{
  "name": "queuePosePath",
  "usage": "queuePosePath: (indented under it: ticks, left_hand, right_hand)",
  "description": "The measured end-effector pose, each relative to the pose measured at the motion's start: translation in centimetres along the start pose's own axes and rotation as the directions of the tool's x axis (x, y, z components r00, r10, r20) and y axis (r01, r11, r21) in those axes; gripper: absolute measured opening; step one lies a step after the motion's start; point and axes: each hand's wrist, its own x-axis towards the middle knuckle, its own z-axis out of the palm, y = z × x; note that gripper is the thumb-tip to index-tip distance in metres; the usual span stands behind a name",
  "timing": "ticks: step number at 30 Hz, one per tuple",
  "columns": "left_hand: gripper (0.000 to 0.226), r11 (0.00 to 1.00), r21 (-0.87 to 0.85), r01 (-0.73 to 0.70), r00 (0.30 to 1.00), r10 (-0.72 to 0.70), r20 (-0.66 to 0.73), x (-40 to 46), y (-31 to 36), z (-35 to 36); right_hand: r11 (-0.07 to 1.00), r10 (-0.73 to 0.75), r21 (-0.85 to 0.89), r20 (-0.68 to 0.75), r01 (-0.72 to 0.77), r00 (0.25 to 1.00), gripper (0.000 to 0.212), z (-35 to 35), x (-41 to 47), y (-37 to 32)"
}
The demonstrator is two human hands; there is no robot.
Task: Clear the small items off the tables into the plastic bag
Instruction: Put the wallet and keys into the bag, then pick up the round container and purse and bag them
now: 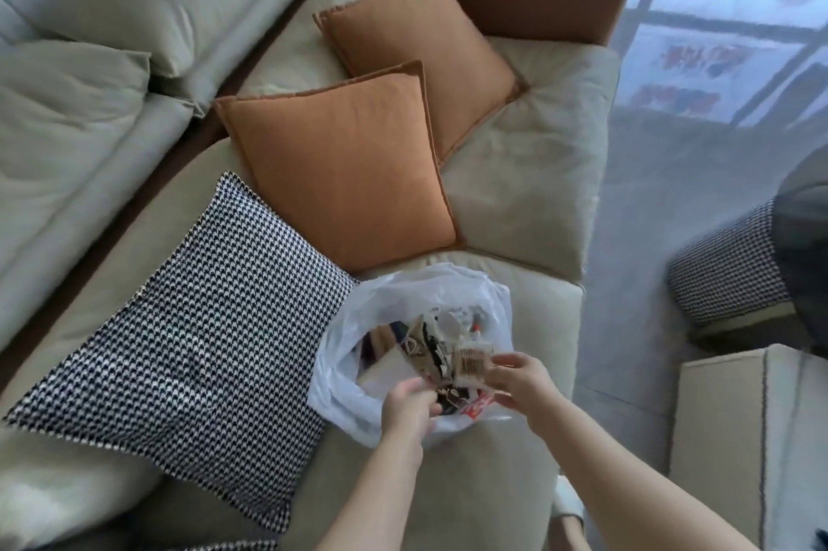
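The thin white plastic bag (403, 317) sat on the pale sofa seat (528, 174), just in front of us, with its mouth open and facing up. It was already full of small things, mostly bits of paper and card, too blurry for us to name. Near the right side of the mouth was a small clear packet with brown sticks inside (470, 364). Our right hand (522, 380) was the one closest to that packet, and its fingertips pinched the packet's edge, or so it looked. The packet lay flat across the opening, so we thought it only needed to drop or be pushed down. Our left hand (410, 409) was at the near rim of the bag, fingers curled. We thought it pinched the plastic there to keep the mouth wide, but the blur made that hard to tell. Both arms reached forward from the bottom of the view and met over the bag. A black and white checked cushion (192, 317) lay touching the bag's left side, and two orange cushions (349, 165) lay behind it. We could not see any table.
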Motion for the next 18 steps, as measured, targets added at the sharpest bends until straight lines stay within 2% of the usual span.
queuePosePath:
  ticks: [4, 7, 12, 15, 18]
  left_hand:
    - [0.026, 0.98, 0.173, -0.096, 0.986, 0.07, 0.152, -2.5, -0.8, 3.7]
    - [0.025, 0.933, 0.321, -0.161, 0.961, 0.074, 0.266, -4.2, -2.0, 6.9]
    - [0.035, 0.816, 0.509, -0.276, 0.898, 0.029, 0.44, -7.5, -4.5, 12.6]
    - [0.027, 0.74, 0.565, -0.365, 0.87, 0.054, 0.491, -10.5, -7.1, 16.2]
    - [0.022, 0.668, 0.619, -0.414, 0.834, 0.007, 0.551, -13.9, -10.9, 19.7]
  right_hand:
    - [0.986, -0.137, -0.116, -0.131, 0.122, 0.982, 0.029, -3.2, -2.8, 2.7]
    - [0.963, -0.193, -0.226, -0.199, 0.146, 0.961, 0.025, -6.1, -4.9, 5.2]
    - [0.989, -0.137, 0.006, -0.339, 0.148, 0.931, 0.021, -11.7, -8.9, 9.8]
    - [0.988, -0.111, 0.049, -0.415, 0.144, 0.903, 0.023, -15.4, -11.3, 13.4]
    - [0.984, -0.067, 0.113, -0.485, 0.139, 0.872, 0.023, -19.1, -13.9, 17.9]
